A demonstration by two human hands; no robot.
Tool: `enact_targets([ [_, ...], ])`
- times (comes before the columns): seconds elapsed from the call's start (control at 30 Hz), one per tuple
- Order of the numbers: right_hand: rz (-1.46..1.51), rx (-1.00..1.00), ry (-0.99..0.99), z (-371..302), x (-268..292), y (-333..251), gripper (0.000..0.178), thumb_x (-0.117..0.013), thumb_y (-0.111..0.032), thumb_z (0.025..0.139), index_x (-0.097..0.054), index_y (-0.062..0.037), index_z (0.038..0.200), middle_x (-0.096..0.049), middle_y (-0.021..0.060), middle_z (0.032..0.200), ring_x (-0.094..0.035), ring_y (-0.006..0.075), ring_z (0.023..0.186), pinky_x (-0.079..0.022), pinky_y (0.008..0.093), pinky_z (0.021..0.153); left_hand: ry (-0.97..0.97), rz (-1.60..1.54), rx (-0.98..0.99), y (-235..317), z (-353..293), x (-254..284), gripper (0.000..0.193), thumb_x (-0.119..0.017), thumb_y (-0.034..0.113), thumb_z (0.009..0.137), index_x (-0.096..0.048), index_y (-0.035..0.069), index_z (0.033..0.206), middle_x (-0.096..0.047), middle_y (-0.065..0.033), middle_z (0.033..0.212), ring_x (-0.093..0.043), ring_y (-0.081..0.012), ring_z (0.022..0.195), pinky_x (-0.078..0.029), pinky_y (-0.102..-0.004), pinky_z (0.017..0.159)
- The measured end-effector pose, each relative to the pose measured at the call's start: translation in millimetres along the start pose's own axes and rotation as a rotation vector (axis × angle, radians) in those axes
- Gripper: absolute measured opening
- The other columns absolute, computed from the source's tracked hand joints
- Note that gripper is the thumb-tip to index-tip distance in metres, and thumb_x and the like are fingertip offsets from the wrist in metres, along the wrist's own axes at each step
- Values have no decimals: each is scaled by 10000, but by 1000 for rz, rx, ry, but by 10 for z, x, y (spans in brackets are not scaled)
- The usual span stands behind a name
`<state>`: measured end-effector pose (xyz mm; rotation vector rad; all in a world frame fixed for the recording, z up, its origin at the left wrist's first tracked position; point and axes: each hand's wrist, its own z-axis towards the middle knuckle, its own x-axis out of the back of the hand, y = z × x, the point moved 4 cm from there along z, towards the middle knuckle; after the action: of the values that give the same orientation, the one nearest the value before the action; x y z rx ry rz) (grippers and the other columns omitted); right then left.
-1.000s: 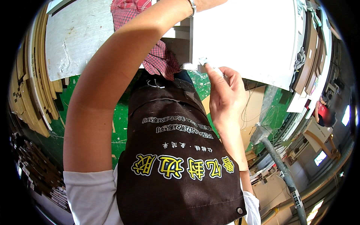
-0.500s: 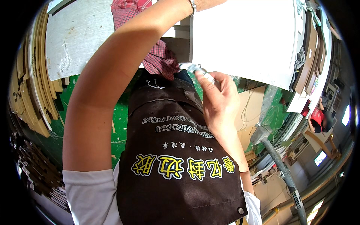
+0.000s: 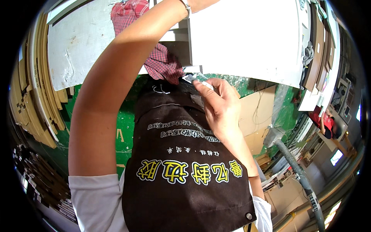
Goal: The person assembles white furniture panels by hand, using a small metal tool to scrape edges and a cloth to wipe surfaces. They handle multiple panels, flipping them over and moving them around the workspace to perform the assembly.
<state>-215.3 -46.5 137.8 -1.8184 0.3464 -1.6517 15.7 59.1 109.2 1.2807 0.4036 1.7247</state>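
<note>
The right hand [image 3: 220, 106] is a little right of the centre of the view, its fingers [image 3: 210, 92] narrow and pinched on a small pale strip [image 3: 204, 84]. The strip lies just at the lower edge of the big white panel [image 3: 247, 38], at about 12 o'clock from the hand – touching the edge or only beside it, I cannot tell. The left arm goes up toward 12 o'clock, a bracelet [image 3: 186, 6] on the wrist; the left hand itself is cut off by the top rim, so its fingers cannot be judged. A red checked cloth [image 3: 162, 63] hangs under this arm, at 10 o'clock from the right hand. Below hangs the dark brown apron [image 3: 185, 170] – green floor [image 3: 123, 127] beside it.
</note>
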Motion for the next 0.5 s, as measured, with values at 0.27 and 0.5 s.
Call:
enact_targets([
  [0.27, -118, -31, 157, 127, 86, 36, 402, -651, 13, 750, -698, -128, 1124, -623, 111, 959, -606, 277, 788, -495, 357, 630, 14, 55, -34, -13, -3, -14, 183, -594, 211, 904, -623, 36, 950, -665, -156, 890, -649, -317, 846, -511, -395, 760],
  [0.5, -19, -25, 155, -67, 79, 71, 372, -650, 10, 753, -711, -132, 1092, -622, 106, 963, -611, 277, 809, -498, 363, 647, 34, 64, -62, -16, -8, -38, 179, -607, 221, 897, -624, 46, 929, -660, -164, 864, -645, -339, 826, -509, -407, 736],
])
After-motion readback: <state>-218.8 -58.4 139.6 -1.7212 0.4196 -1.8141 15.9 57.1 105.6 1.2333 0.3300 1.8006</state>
